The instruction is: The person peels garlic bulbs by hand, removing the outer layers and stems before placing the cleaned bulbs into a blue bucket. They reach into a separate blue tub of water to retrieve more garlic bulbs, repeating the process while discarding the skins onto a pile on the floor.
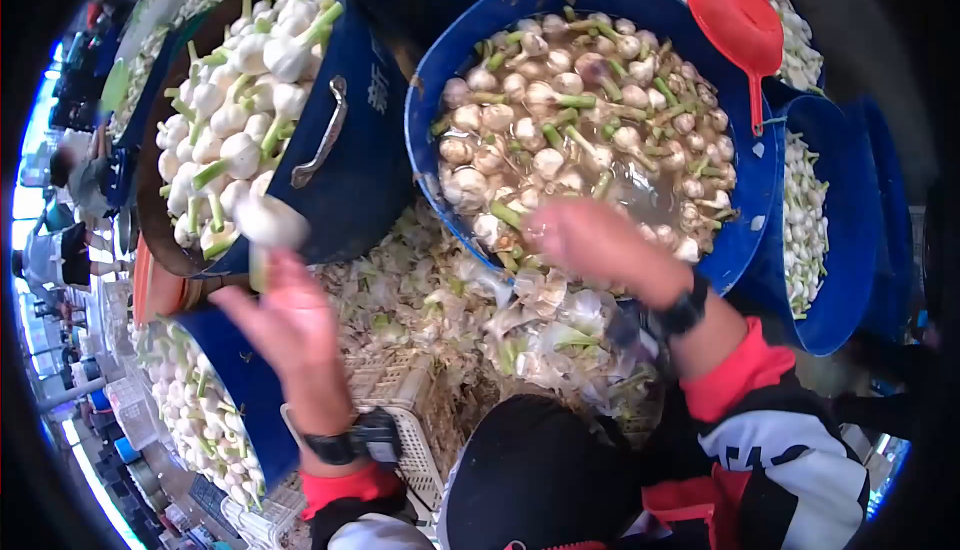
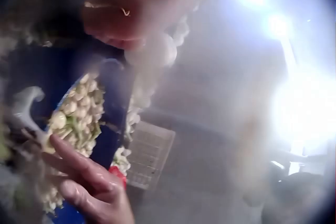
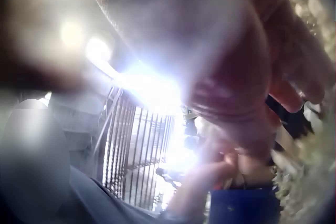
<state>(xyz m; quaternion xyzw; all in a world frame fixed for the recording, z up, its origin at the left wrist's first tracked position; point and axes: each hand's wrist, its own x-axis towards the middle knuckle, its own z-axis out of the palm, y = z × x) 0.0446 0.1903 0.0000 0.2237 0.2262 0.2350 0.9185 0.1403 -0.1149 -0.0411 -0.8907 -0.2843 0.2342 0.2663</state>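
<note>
My left hand [image 1: 295,325] is raised in front of the left blue tub [image 1: 350,180], thumb spread away from the fingers. A white garlic bulb [image 1: 268,220] with a short stem is right at its fingertips, blurred by motion; the bulb [image 2: 155,50] also shows below the hand in the left wrist view. Over the near rim of the large round tub [image 1: 425,165], my right hand [image 1: 600,240] appears blurred, and its fingers [image 2: 79,161] look extended in the left wrist view. Stemmed garlic bulbs [image 1: 545,162] float there in brownish water.
Trimmed garlic [image 1: 240,155] is heaped in the left tub, which has a metal handle [image 1: 322,135]. A red ladle [image 1: 735,25] lies across the round tub's right rim. Loose peelings [image 1: 440,290] and a plastic crate [image 1: 410,420] are in front of my body. More garlic tubs stand around.
</note>
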